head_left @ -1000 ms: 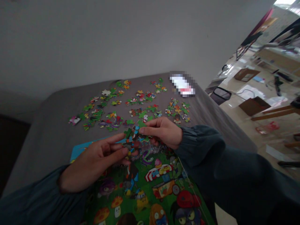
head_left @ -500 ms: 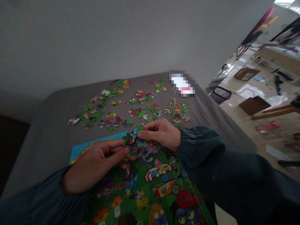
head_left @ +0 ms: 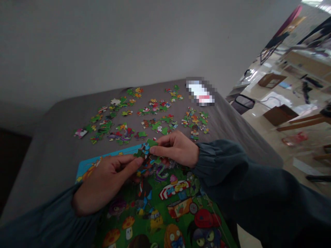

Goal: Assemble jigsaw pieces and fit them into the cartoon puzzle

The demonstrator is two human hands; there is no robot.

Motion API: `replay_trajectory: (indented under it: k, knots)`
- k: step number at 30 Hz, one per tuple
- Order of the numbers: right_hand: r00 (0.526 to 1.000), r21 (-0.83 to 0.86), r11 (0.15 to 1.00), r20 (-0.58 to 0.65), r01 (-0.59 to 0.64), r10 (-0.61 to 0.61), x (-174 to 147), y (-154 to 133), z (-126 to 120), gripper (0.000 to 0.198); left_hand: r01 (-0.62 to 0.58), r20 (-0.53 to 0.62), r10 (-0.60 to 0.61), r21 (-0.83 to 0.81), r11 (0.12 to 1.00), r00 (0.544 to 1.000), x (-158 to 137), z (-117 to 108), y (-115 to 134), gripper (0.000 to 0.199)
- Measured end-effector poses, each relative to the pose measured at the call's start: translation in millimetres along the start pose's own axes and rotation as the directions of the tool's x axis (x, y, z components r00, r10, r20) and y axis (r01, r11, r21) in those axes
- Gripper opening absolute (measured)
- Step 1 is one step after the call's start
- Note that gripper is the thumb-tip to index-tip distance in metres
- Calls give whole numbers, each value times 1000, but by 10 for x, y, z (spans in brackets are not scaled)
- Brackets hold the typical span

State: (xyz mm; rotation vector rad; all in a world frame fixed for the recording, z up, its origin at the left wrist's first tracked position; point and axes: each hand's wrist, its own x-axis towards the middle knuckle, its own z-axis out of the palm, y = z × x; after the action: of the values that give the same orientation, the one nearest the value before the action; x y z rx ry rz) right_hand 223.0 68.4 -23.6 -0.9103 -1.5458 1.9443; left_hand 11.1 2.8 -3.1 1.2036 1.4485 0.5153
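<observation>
Between my two hands, a small cluster of jigsaw puzzle pieces in green, black and blue is held just above a picture board. My left hand pinches its left edge between thumb and fingers. On its right side, the thumb and forefinger of my right hand grip it. The board shows printed cartoon figures, mushrooms and a cart on green, with a blue strip at its far edge; my hands cover part of it.
Loose puzzle pieces lie in scattered groups on the grey cloth-covered table. A blurred-out bright phone-like object rests at the back right. Beyond the table are cardboard boxes on the floor. A pale wall stands behind.
My left thumb has slid slightly further onto the held pieces, and the cluster has tilted and shifted a little left. The scattered pieces on the table have stayed put.
</observation>
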Motion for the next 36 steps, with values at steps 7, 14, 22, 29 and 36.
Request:
replay_trajectory:
  k: [7, 14, 22, 29, 36]
  knots:
    - [1000, -2, 1000, -3, 24, -24, -16, -5, 20, 44, -33, -43, 33, 9, 999, 999, -30, 46, 21, 43]
    - [999, 36, 999, 13, 29, -30, -13, -39, 37, 46, -37, -56, 36, -3, 999, 998, -19, 35, -24, 43]
    - [999, 20, 999, -19, 47, -46, -14, -15, 44, 42, -101, -5, 101, 7, 995, 995, 7, -15, -41, 56]
    - [995, -22, 997, -67, 74, -76, -38, 19, 67, 40, -106, -80, 116, 126, 986, 990, -13, 26, -32, 56]
    - [992, -137, 987, -83, 85, -97, -37, 47, 79, 28, -183, -110, 204, 176, 967, 973, 8, 41, -31, 47]
